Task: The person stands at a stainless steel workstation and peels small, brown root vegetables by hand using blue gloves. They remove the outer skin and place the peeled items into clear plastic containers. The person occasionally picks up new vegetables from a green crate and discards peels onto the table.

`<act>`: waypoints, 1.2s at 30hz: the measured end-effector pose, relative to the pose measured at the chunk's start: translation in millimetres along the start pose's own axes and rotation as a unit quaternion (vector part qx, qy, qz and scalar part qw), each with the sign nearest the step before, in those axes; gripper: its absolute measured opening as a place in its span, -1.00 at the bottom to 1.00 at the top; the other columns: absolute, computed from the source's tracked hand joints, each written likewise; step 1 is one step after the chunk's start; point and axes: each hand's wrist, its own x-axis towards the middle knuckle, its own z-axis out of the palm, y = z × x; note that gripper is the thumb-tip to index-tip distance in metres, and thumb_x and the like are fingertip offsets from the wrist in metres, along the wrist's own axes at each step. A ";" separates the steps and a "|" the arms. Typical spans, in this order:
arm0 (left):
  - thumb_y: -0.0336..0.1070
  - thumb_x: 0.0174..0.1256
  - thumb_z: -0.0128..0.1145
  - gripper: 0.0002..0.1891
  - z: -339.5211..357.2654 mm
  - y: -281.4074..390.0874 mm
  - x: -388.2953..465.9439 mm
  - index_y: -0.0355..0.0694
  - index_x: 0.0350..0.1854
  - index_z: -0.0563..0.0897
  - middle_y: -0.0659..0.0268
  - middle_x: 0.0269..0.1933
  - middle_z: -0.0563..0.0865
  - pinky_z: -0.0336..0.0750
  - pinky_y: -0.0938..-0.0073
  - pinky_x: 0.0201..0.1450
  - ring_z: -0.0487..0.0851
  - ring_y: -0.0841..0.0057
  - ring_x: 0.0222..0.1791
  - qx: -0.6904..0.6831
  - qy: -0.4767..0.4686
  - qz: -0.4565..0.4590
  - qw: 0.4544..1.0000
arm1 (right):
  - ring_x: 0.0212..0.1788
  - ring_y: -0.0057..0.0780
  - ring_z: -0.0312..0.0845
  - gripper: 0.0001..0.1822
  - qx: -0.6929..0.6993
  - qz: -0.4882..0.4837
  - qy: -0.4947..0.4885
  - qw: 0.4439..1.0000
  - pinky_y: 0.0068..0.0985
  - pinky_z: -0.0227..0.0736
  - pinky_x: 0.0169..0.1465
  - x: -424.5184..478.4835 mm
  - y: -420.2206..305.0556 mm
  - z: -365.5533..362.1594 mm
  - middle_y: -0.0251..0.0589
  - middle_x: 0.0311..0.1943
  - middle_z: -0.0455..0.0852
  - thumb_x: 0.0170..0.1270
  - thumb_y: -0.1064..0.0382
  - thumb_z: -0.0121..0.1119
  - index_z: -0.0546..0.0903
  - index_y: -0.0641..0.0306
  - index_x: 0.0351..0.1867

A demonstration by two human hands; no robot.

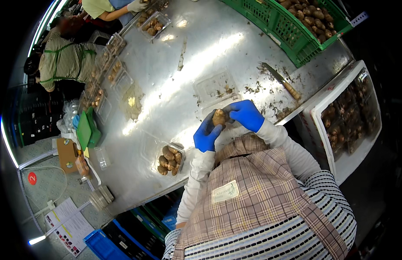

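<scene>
A small brown taro corm [219, 117] with a pale end is held up in front of my apron. My left hand [205, 135], in a blue glove with grey fingers, wraps around its left side. Fingers of my gloved right hand [248, 114] grip the corm's right side. Just beyond, an open clear plastic clamshell [212, 89] lies with dirt crumbs in it; its near part is hidden by my hands. To the left sits another open clamshell [184, 156] filled with several taro corms [170, 158]. A wooden-handled knife [287, 86] lies right of my hands.
A green crate [279, 35] of taro stands at the far right. Beside the metal table [162, 81], a white foam box [324, 136] holds packed clamshells. Filled clamshells [114, 71] line the left edge, near a green scale [88, 128]. Other people work along the far side.
</scene>
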 end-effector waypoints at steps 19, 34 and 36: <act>-0.46 0.05 0.34 -0.38 -5.8 -10.4 4.2 -0.10 0.26 0.54 0.23 0.01 0.69 0.55 0.48 0.00 0.67 0.47 -0.06 0.400 0.109 0.201 0.888 | -0.37 -0.52 0.70 -0.75 -0.117 -0.022 0.077 0.990 -0.57 0.56 -0.20 -0.1 -8.4 14.3 -0.20 -0.43 0.78 0.18 0.15 0.33 0.74 0.29 -0.25; -0.13 0.29 0.14 -0.34 -25.1 -25.4 17.6 -0.19 0.41 0.25 0.01 0.09 0.62 0.50 0.46 -0.17 0.67 0.28 -0.16 -0.267 -0.093 -0.100 0.954 | -0.40 -0.50 0.65 -0.67 -0.045 0.042 0.093 0.994 -0.54 0.52 -0.23 12.4 -8.1 8.5 -0.19 -0.46 0.76 0.23 0.04 0.29 0.74 0.34 -0.34; -0.12 0.30 0.13 -0.35 -21.6 -23.7 18.5 -0.18 0.41 0.25 0.01 0.08 0.62 0.51 0.45 -0.16 0.67 0.27 -0.16 -0.261 -0.099 -0.085 0.956 | -0.39 -0.49 0.64 -0.66 -0.013 0.008 0.107 0.994 -0.53 0.51 -0.24 13.0 0.0 14.8 -0.18 -0.44 0.75 0.21 0.02 0.30 0.74 0.32 -0.32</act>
